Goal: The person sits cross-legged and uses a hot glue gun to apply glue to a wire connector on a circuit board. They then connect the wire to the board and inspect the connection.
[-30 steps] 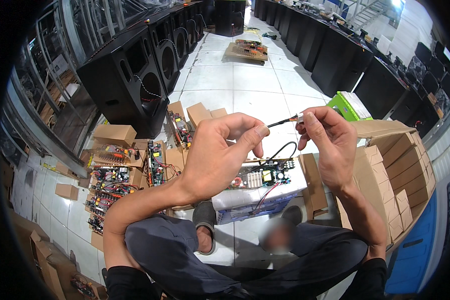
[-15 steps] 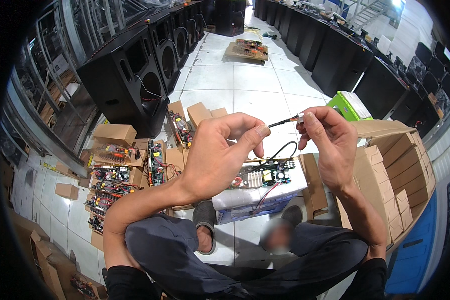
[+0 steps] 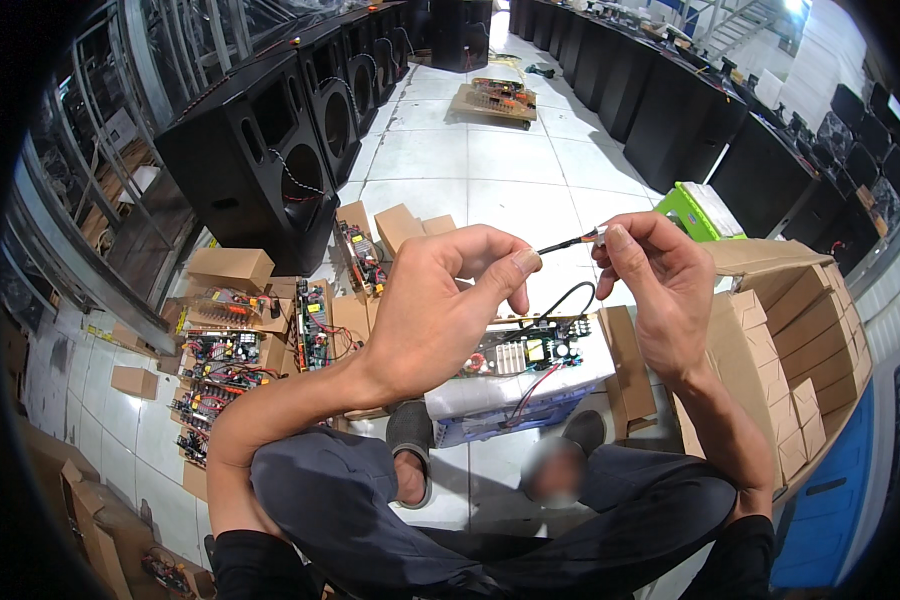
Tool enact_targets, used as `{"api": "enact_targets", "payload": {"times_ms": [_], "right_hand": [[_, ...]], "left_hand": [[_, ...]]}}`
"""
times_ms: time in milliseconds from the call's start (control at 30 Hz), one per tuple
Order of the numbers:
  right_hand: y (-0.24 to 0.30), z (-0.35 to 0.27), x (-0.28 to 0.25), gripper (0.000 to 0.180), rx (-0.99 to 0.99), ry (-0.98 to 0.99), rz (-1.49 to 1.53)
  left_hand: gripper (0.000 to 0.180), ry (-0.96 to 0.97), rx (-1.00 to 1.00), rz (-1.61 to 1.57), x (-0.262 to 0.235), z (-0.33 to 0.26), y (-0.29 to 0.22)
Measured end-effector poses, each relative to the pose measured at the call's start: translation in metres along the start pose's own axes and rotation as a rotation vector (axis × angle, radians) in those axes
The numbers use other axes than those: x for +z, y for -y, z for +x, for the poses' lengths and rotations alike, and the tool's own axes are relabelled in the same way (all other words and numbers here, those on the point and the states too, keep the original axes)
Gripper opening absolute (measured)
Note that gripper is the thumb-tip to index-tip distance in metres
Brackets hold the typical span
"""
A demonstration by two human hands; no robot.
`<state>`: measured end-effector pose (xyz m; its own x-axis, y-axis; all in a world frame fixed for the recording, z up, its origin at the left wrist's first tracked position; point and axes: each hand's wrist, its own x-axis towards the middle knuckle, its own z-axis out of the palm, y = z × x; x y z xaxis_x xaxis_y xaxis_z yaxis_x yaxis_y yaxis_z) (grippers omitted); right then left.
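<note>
A thin black cable (image 3: pixel 567 244) is stretched between my hands, above a circuit board. My left hand (image 3: pixel 450 300) pinches it between thumb and forefinger. At its other end, the thumb and fingers of my right hand (image 3: pixel 660 280) close on a small white connector (image 3: pixel 601 236), where short coloured wires show. Below, the circuit board (image 3: pixel 530 354), with a ribbed heat sink, a yellow-labelled part and black capacitors, lies on a white-topped blue crate (image 3: pixel 515 418). A black lead loops up from the board, and red and black wires hang over its front. My left hand hides part of it.
Several more circuit boards (image 3: pixel 220 347) lie among cardboard pieces at the left. Black speaker cabinets (image 3: pixel 260 150) line both sides of the aisle. A large open carton (image 3: pixel 760 350) with small boxes stands at the right, near a green crate (image 3: pixel 692 212). A board-laden wooden dolly (image 3: pixel 492 104) stands ahead.
Almost nothing differs. The connector end in my right hand has tilted very slightly; both hands keep their places and their hold.
</note>
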<state>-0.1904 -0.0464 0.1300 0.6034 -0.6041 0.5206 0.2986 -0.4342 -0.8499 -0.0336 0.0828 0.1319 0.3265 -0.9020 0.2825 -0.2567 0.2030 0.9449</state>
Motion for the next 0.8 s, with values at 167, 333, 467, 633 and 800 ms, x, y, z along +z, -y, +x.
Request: {"api": "enact_targets", "payload": {"times_ms": [167, 333, 467, 633, 800], "right_hand": [[0.0002, 0.0002, -0.0014, 0.021, 0.002, -0.002, -0.018], [0.0008, -0.0002, -0.001, 0.021, 0.005, -0.008, -0.005], [-0.0002, 0.0, 0.0015, 0.021, -0.004, 0.0, -0.005], [-0.0004, 0.0, -0.0022, 0.021, 0.006, -0.012, -0.014], [0.0013, -0.0002, -0.0005, 0.021, 0.012, 0.003, -0.008]], "left_hand": [[0.025, -0.001, 0.003, 0.014, -0.0004, 0.0001, 0.0002], [0.026, 0.001, 0.004, 0.0, -0.0005, 0.0002, 0.0006], [0.026, 0.006, 0.011, 0.002, -0.0011, 0.0002, 0.0005], [0.026, 0.002, 0.003, -0.002, -0.0007, 0.0003, -0.0006], [0.026, 0.004, 0.02, 0.009, -0.0012, -0.0001, 0.0001]]}}
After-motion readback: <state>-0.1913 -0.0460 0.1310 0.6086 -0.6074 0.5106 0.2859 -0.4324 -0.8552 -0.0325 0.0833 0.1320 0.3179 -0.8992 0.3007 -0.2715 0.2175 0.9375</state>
